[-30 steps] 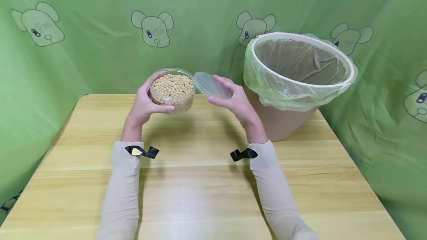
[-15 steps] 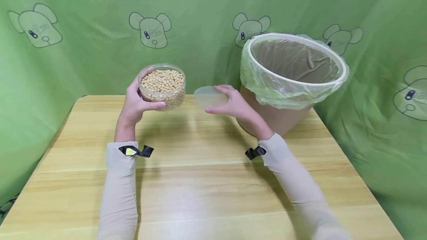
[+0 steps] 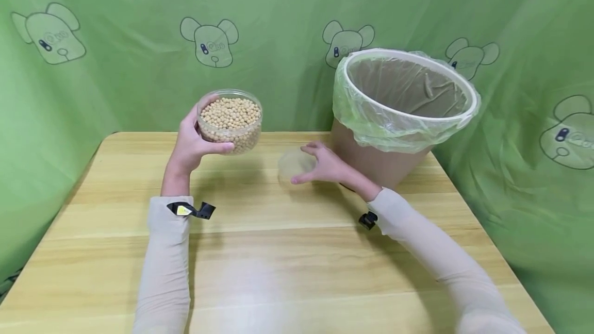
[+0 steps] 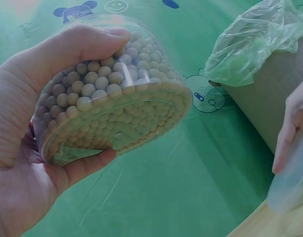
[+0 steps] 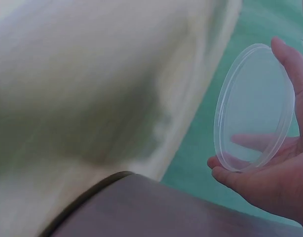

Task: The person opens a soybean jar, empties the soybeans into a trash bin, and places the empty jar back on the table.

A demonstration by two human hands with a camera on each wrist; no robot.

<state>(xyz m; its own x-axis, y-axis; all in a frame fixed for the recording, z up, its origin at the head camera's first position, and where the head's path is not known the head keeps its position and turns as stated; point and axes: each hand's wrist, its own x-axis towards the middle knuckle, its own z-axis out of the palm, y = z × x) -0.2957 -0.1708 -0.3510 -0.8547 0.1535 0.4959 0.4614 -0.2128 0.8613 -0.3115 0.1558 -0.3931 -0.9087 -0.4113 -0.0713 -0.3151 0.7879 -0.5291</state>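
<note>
My left hand (image 3: 189,142) grips a clear round plastic tub (image 3: 248,143) by its side, thumb across the front. Pale round beans, like soybeans (image 3: 230,112), fill the tub almost to the top, and it has no lid on. From the left wrist view the tub (image 4: 156,59) shows its underside, with one finger under the base. Held by the edge between thumb and fingers of my right hand (image 3: 327,165) is a thin translucent round lid (image 3: 290,164). In the head view the lid is low over the back of the table; the right wrist view shows the lid (image 5: 255,98) side-on.
A beige waste bin (image 3: 378,156) stands at the back right of the wooden table (image 3: 260,272), just behind my right hand. Its green plastic liner (image 3: 390,130) folds over the white rim. A green curtain (image 3: 278,4) with printed bear heads hangs close behind.
My right hand has carried the lid away from the tub, down toward the tabletop. The left hand has shifted slightly left with the tub, which now sits more level.
</note>
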